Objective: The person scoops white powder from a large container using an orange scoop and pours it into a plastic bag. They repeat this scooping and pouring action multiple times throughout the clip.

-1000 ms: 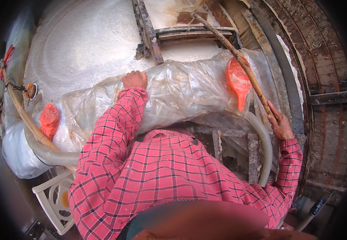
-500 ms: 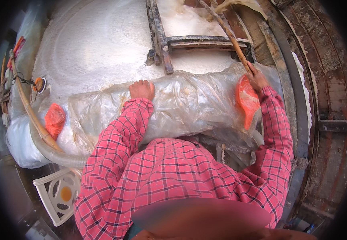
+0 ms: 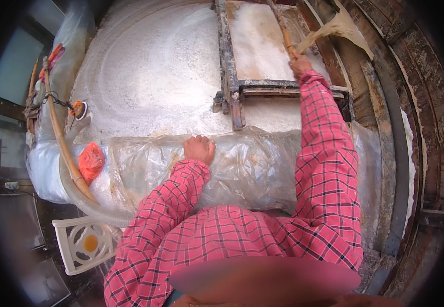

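Note:
My right hand [image 3: 300, 64] is closed round a long wooden pole [image 3: 282, 28], with the arm stretched far forward over the dark wooden frame [image 3: 283, 86]. The pole's far end runs out of the picture at the top. My left hand [image 3: 199, 150] rests on the far edge of a bulky ledge wrapped in clear plastic sheeting [image 3: 242, 174], its fingers curled down over it. Beyond the ledge lies a broad white, frothy or powdery mass [image 3: 155, 66], also seen inside the frame; its kind is not clear.
At the left stand a curved bamboo pole [image 3: 61, 133], an orange-red bundle [image 3: 91, 162] and a pale hose [image 3: 94, 210]. A white plastic stool [image 3: 61, 245] is at lower left. A brownish cloth-like strip [image 3: 342, 28] hangs at upper right, beside dark boards [image 3: 416, 77].
My right hand has moved forward with the pole, from over the plastic to beyond the frame's near bar. The orange scoop-like thing is now out of sight. My left hand stays; the view has shifted.

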{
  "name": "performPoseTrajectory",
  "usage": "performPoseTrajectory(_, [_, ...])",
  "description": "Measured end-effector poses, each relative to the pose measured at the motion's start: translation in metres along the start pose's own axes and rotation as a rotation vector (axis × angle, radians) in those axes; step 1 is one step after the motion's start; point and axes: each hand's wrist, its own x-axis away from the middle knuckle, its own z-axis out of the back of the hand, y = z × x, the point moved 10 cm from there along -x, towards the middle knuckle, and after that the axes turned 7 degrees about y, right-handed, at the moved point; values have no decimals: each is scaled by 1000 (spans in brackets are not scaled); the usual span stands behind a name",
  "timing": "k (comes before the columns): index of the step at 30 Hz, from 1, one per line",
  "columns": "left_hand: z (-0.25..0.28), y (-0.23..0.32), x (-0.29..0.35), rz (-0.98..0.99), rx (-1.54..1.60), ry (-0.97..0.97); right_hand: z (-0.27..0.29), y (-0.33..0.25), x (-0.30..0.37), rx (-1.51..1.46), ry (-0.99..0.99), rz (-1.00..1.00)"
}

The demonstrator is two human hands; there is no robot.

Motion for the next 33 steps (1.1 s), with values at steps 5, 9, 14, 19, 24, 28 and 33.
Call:
performPoseTrajectory(5, [-7,-3,7,-9,5,-31,-20,8,31,519,148,190])
performPoseTrajectory(9, [11,4,15,-30,-19,46,9,15,110,417,1,74])
performPoseTrajectory(14, [9,-1,44,-9,-55,-21,41,30,273,250,-116,-133])
performPoseTrajectory(19, [-10,-14,44,-12,-93,-31,68,45,356,527,-81,23])
performPoseTrajectory(24, [-22,3,32,-197,-238,-257,111,49,431,569,7,-41])
performPoseTrajectory(28, [-7,-22,54,-44,-83,-194,102,5,524,609,31,11])
performPoseTrajectory(33, [48,-47,81,176,336,-148,66,6,570,480,-21,-170])
